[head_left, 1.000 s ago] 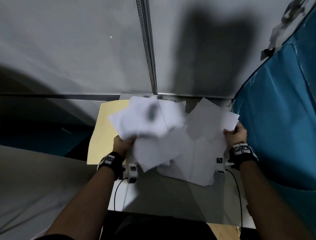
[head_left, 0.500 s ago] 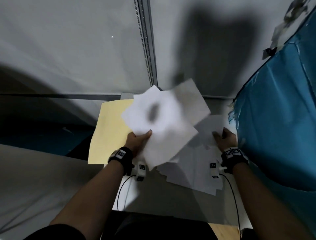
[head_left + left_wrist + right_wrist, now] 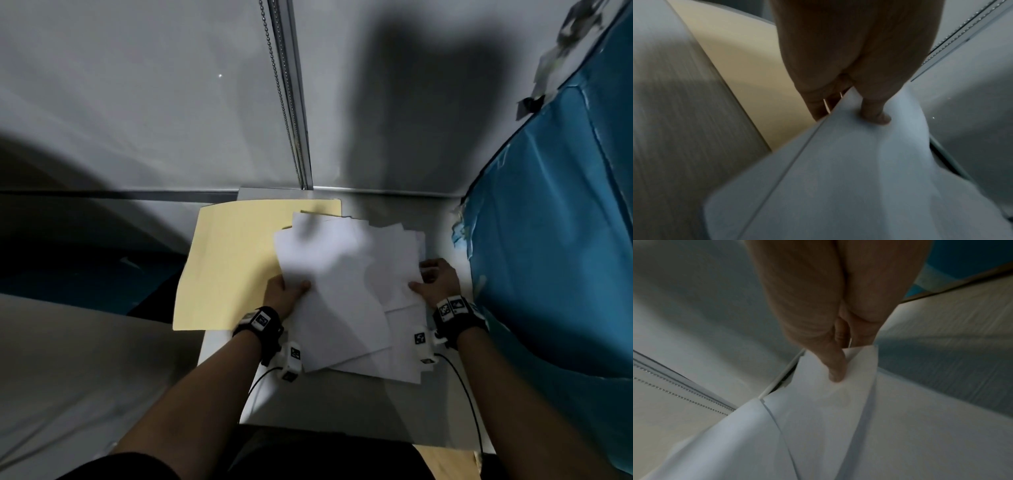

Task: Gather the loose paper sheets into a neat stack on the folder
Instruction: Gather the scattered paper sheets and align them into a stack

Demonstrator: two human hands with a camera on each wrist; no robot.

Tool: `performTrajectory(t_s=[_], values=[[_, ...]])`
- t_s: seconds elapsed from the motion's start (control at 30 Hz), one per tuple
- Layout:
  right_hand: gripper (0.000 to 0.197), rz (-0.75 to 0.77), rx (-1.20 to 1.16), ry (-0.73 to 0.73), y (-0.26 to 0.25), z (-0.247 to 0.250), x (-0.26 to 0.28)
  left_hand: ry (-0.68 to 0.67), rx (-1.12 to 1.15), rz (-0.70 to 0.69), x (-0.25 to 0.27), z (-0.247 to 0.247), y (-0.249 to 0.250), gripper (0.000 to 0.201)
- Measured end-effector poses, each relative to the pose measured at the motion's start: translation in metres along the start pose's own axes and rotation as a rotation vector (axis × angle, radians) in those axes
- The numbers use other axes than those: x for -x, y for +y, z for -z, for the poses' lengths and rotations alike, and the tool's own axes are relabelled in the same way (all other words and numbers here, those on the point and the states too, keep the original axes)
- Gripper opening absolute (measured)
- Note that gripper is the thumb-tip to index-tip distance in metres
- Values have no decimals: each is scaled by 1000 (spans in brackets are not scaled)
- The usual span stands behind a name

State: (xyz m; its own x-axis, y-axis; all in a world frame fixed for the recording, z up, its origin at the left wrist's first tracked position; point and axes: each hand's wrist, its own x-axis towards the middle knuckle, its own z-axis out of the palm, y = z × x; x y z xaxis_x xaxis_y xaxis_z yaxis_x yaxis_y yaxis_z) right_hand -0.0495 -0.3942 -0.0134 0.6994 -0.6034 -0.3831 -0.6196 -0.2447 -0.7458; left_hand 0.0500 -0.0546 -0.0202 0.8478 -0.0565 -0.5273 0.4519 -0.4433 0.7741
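1. Head view: the left hand (image 3: pixel 286 296) pinches the left edge of the loose paper sheets (image 3: pixel 346 291), thumb on top; the right hand (image 3: pixel 435 282) pinches their right edge, thumb on top. The sheets lie fanned and skewed, mostly on the pale surface (image 3: pixel 342 401); only their upper left corner overlaps the yellow folder (image 3: pixel 236 260).
2. Risk: the sheets are staggered, so a sideways carry to the folder could let lower ones slip out, since each pinch probably catches only some of them.
3. Risk: the folder overhangs the surface on its left, so a stack set down too far left might tip it.
4. The left wrist view shows the thumb (image 3: pixel 875 115) pressing on the top sheet and fingers under the edge, which the head view hides.
5. The right wrist view shows the thumb (image 3: pixel 833 368) holding a folded-up corner, with separate layers beneath.
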Motion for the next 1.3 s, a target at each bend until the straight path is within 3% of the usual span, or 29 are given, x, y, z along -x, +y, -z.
performTrajectory(t_s=[0.07, 0.13, 0.2, 0.3, 0.43, 0.6, 0.7, 0.77, 0.83, 0.9, 0.97, 1.07, 1.13, 1.2, 1.3], values=[[33, -2, 51, 81, -1, 3, 1, 25, -96, -60, -4, 5, 0, 50], [24, 28, 138, 118, 1, 10, 2, 100, -150, -110, -6, 10, 3, 38], [35, 44, 225, 136, 5, 16, 2, 205, -144, -175, -9, 17, 5, 30], [50, 54, 289, 185, -1, 28, 4, 251, -89, -240, -17, 26, 12, 23], [59, 84, 424, 117, -13, 53, -9, 131, 57, -337, -30, 38, 36, 19], [50, 110, 572, 19, -35, 51, -19, -110, 17, -282, -40, 36, 50, 8], [54, 207, 425, -21, -37, 26, -26, -206, -108, -284, -35, 11, 45, 63], [45, 183, 304, 20, -40, 12, -25, -207, -239, -259, -22, -13, 37, 72], [29, 65, 175, 137, -38, -1, -25, -91, -402, -255, -15, -35, 24, 66], [49, -135, 61, 236, -26, -6, -22, 30, -449, -202, -9, -47, 18, 56], [79, -339, 37, 228, -11, -7, -14, 109, -479, -98, -1, -53, 19, 51], [112, -491, -14, 124, -1, -12, 8, 209, -470, 126, 1, -61, 18, 85], [135, -511, 48, 58, 0, -22, 23, 231, -451, 276, 4, -66, 21, 114], [147, -465, 138, 0, 2, -36, 34, 177, -407, 339, 2, -73, 21, 132], [140, -373, 247, 2, 1, -49, 40, 19, -366, 284, -2, -79, 26, 133]])
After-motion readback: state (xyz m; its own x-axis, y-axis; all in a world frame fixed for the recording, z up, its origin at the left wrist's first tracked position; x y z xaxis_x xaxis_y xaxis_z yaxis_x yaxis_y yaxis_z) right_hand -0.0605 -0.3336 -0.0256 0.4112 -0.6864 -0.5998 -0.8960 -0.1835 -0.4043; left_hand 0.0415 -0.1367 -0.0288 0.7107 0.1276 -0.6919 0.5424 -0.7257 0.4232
